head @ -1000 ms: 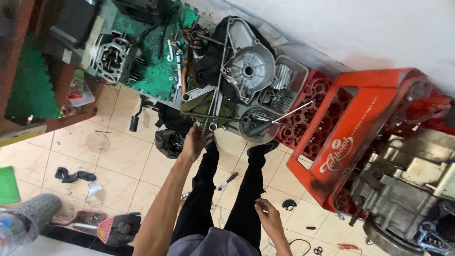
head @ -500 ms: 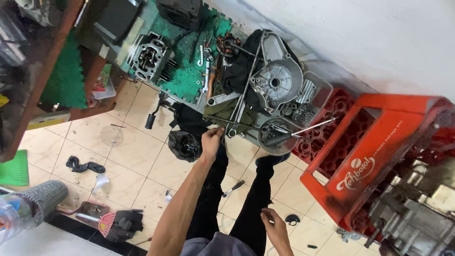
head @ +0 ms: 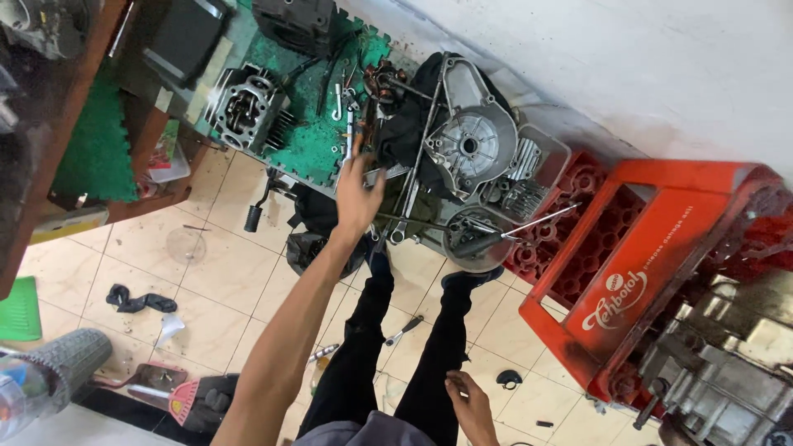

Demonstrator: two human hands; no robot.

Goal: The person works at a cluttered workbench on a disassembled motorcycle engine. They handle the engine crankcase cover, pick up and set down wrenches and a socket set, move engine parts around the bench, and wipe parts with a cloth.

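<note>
Seen from above, looking down over black-trousered legs. Left hand (head: pixel 357 192) stretched forward, fingers spread open, holding nothing, hovering at the edge of a green mat (head: pixel 310 136) strewn with wrenches (head: pixel 340 99), near a finned grey cylinder head (head: pixel 246 107). Silver engine cover (head: pixel 467 144) just right. Right hand (head: pixel 471 405) loosely open, empty, by the knee. Far right, red plastic crate (head: pixel 652 272) with white lettering.

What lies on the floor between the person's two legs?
In the head view, a small wrench lies on the tiled floor between the legs, well ahead of the right hand.
</note>
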